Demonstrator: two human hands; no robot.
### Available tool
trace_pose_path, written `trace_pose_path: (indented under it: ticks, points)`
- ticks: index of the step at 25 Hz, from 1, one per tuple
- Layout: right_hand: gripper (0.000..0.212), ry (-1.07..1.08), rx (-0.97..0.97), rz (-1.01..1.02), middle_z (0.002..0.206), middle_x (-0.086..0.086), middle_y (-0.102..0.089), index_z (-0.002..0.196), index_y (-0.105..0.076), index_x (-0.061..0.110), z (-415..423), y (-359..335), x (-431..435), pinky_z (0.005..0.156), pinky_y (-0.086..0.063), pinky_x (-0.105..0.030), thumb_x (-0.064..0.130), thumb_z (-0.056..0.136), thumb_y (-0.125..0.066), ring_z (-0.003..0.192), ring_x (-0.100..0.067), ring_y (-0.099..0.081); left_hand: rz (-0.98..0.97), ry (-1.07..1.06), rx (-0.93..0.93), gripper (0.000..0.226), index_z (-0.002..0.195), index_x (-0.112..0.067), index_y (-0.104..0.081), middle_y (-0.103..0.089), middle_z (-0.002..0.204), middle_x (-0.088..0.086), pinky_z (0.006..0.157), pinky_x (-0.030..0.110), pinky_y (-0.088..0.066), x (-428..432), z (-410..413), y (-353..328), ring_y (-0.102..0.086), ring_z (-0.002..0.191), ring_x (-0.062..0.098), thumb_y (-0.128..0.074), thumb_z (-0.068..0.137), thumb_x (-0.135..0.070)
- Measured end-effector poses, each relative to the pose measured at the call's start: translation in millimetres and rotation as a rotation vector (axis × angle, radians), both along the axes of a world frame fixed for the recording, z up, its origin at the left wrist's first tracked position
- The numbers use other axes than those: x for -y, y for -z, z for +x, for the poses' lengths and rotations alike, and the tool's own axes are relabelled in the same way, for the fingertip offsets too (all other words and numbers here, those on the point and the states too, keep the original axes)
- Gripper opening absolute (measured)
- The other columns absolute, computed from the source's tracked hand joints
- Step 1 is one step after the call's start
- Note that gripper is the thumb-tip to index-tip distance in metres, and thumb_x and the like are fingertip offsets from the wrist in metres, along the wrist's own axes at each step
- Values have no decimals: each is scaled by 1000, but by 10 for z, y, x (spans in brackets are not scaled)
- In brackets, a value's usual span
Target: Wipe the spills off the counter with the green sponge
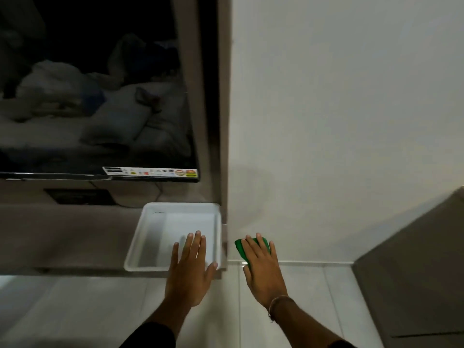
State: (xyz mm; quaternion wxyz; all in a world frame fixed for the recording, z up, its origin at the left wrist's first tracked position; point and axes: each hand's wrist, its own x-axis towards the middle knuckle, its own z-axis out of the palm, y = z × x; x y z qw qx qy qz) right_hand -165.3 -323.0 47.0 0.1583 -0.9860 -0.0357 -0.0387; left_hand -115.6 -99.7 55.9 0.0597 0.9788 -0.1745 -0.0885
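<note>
Green sponge [241, 249] under the right hand [262, 268], fingers over it, apparently gripping, left hand [188, 266] flat, fingers spread, above white tray [150, 229] on counter [62, 237]

Two bare forearms enter from the six o'clock edge of the view. The left hand [190, 268] wears nothing on its fingers or wrist, and a dark sleeve [153, 335] covers the arm from about mid-forearm down toward seven o'clock. The right hand [263, 270] is likewise ringless; a thin thread-like band [277, 303] circles its wrist, with a small loose end hanging at its seven o'clock side. A sliver of dark sleeve shows at five o'clock.
</note>
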Motion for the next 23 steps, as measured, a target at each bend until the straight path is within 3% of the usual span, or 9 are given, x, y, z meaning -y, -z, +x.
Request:
trace_pose_path:
  ticks: [4, 6, 9, 12, 15, 18, 23]
  points:
    - [64, -27, 2, -11, 171, -1, -24, 162, -24, 27, 716, 61, -802, 128, -1, -52, 23, 103, -49, 159, -28, -9, 49, -49, 27, 89, 161, -17, 7, 3, 174, 10, 128, 57, 4, -684, 569, 223, 8, 159, 32, 16, 91, -71]
    - [65, -39, -20, -35, 171, -3, -24, 162, -23, 25, 1033, 134, -1117, 128, 0, -52, 21, 103, -51, 159, -30, -9, 87, -57, 2, 87, 162, -17, 14, 15, 173, 10, 129, 56, 7, -889, 801, 368, 18, 158, 33, 14, 93, -70]
    - [65, -49, -95, -79, 171, -7, -24, 161, -24, 21, 1342, 296, -1396, 127, 0, -55, 22, 103, -53, 159, -33, -8, 89, -49, -33, 83, 163, -15, 13, 21, 172, 13, 130, 57, -2, -1012, 988, 543, 22, 157, 36, -7, 102, -67]
    - [70, -23, -174, -137, 173, -6, -12, 164, -13, 22, 1527, 542, -1553, 128, 1, -57, 26, 105, -52, 159, -33, 2, 28, -39, -63, 81, 163, -15, 13, 19, 173, 13, 130, 55, -3, -1080, 1129, 673, 22, 157, 34, -16, 105, -64]
    - [81, 22, -277, -167, 174, -3, 4, 164, 2, 25, 1587, 774, -1583, 124, 11, -54, 29, 105, -53, 158, -33, 12, 36, -16, -72, 81, 162, -13, 14, 18, 173, 15, 130, 56, -3, -1078, 1228, 738, 21, 157, 35, -18, 106, -62]
    - [82, 58, -369, -99, 172, 0, 16, 162, 8, 30, 1558, 882, -1607, 124, 8, -56, 40, 104, -49, 156, -34, 21, 56, 2, -97, 80, 163, -13, 12, 18, 173, 15, 130, 57, -4, -1077, 1260, 747, 21, 157, 36, -18, 106, -61]
    - [83, 21, -341, -90, 173, -4, 12, 162, 8, 30, 1573, 770, -1618, 123, 8, -55, 67, 96, -28, 158, -35, 14, 68, 40, -58, 79, 164, -13, 8, 16, 173, 13, 130, 57, -1, -1064, 1204, 706, 22, 157, 34, -13, 105, -62]
